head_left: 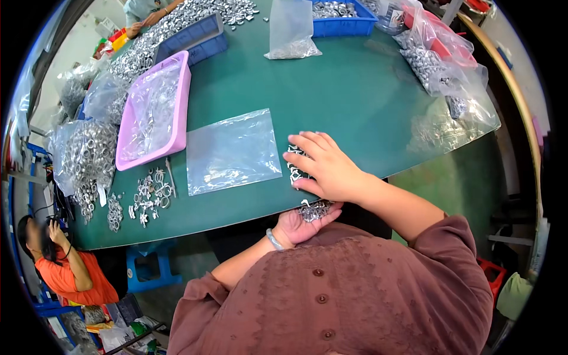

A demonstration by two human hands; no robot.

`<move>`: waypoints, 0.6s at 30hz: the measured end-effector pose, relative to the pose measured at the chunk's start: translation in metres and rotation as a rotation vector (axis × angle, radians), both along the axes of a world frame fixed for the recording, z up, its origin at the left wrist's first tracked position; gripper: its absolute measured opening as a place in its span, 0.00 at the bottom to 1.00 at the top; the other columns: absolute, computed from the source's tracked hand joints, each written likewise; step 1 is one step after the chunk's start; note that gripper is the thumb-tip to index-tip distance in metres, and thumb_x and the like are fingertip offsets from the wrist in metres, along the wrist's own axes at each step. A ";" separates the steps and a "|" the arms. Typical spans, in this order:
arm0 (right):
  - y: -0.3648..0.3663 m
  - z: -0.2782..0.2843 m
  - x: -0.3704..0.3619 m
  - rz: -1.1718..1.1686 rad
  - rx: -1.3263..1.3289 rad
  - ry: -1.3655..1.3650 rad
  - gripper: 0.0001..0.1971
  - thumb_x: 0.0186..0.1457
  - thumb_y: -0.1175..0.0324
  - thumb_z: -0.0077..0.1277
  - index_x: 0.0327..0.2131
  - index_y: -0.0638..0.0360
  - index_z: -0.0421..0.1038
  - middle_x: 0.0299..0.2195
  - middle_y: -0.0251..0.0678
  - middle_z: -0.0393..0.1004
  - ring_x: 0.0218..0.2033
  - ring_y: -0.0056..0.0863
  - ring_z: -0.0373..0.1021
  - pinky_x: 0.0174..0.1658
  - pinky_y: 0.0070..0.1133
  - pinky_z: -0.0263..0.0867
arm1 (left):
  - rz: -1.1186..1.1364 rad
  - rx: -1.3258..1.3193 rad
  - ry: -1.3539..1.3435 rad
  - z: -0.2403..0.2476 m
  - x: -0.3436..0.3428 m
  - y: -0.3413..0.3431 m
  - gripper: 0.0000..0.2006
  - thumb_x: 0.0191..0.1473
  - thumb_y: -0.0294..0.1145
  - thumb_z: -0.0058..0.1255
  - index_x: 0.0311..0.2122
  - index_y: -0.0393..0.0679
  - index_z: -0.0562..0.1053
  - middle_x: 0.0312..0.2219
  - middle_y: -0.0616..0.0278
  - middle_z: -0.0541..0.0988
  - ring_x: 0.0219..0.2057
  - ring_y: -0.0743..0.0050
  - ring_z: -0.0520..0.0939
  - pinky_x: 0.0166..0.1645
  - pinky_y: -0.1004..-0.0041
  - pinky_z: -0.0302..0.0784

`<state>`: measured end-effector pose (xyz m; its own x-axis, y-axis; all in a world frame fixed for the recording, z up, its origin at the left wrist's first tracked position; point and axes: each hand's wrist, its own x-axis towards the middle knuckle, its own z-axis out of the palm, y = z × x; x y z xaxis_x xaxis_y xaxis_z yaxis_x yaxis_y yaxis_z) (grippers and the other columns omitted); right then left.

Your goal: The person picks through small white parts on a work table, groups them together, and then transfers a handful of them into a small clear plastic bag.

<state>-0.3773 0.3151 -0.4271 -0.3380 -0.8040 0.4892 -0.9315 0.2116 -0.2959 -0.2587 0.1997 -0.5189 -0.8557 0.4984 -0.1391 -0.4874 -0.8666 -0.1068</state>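
My right hand (331,168) lies palm down at the table's near edge, its fingers spread over a small patch of silvery metal parts (294,173). Just below that edge, my left hand (291,228) is cupped palm up, with a heap of small metal parts (315,211) in it. One part sits at the edge between the two hands. To the left of my right hand, a flat clear plastic bag (234,152) rests on the green table (349,89). Further left are loose metal rings and fittings (151,192) beside a thin pen-like tool (171,177).
A pink tray (183,100) lined with plastic stands left, near a bag of metal rings (89,154). Blue bins (343,26), a big metal-parts pile (139,56) and a standing bag (291,29) are at the back. More bags (423,65) lie right. A person in orange (77,278) is at left.
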 end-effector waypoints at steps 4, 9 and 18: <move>-0.008 -0.001 -0.004 0.029 0.131 -0.061 0.24 0.47 0.56 0.60 0.46 0.60 0.72 0.52 0.44 0.68 0.58 0.44 0.59 0.62 0.40 0.53 | 0.003 0.003 -0.037 0.004 -0.002 -0.002 0.27 0.65 0.51 0.33 0.58 0.38 0.64 0.54 0.43 0.70 0.57 0.43 0.69 0.64 0.47 0.61; 0.000 -0.009 0.004 0.129 0.106 -0.135 0.20 0.48 0.60 0.59 0.43 0.61 0.73 0.50 0.41 0.69 0.57 0.42 0.61 0.61 0.39 0.55 | 0.051 0.000 -0.015 0.002 0.001 0.000 0.24 0.65 0.49 0.32 0.59 0.44 0.63 0.57 0.52 0.68 0.58 0.51 0.68 0.64 0.48 0.60; 0.016 -0.002 0.011 0.272 0.054 -0.193 0.13 0.50 0.67 0.56 0.39 0.60 0.74 0.47 0.38 0.71 0.55 0.39 0.63 0.59 0.39 0.57 | 0.080 0.144 0.050 -0.010 0.002 0.001 0.22 0.65 0.46 0.32 0.58 0.46 0.64 0.55 0.57 0.70 0.57 0.60 0.70 0.63 0.53 0.63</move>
<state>-0.3660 0.3307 -0.4291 -0.1894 -0.9005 0.3914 -0.8839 -0.0173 -0.4674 -0.2569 0.2011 -0.5294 -0.8977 0.4397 -0.0275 -0.4249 -0.8805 -0.2103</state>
